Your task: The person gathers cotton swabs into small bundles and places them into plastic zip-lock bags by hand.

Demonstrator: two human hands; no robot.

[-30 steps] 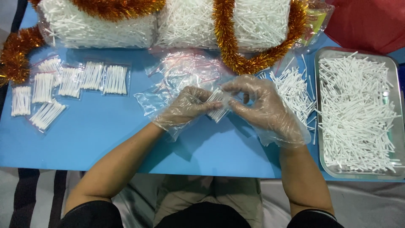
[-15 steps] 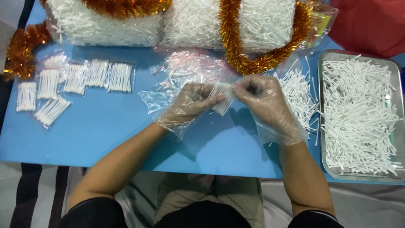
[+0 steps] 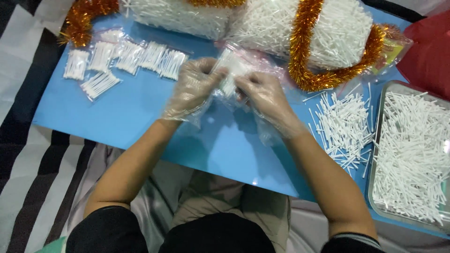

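1. The gloved left hand (image 3: 193,89) and gloved right hand (image 3: 265,100) meet above the blue board (image 3: 140,117), both pinched on one small clear bag (image 3: 230,75) of white sticks; it sits between the fingertips, long axis running away from the body, each hand equally close
2. Metal tray (image 3: 382,154) of loose sticks at far right; a loose pile (image 3: 344,124) beside it
3. Filled packets (image 3: 126,58) in a row to the left
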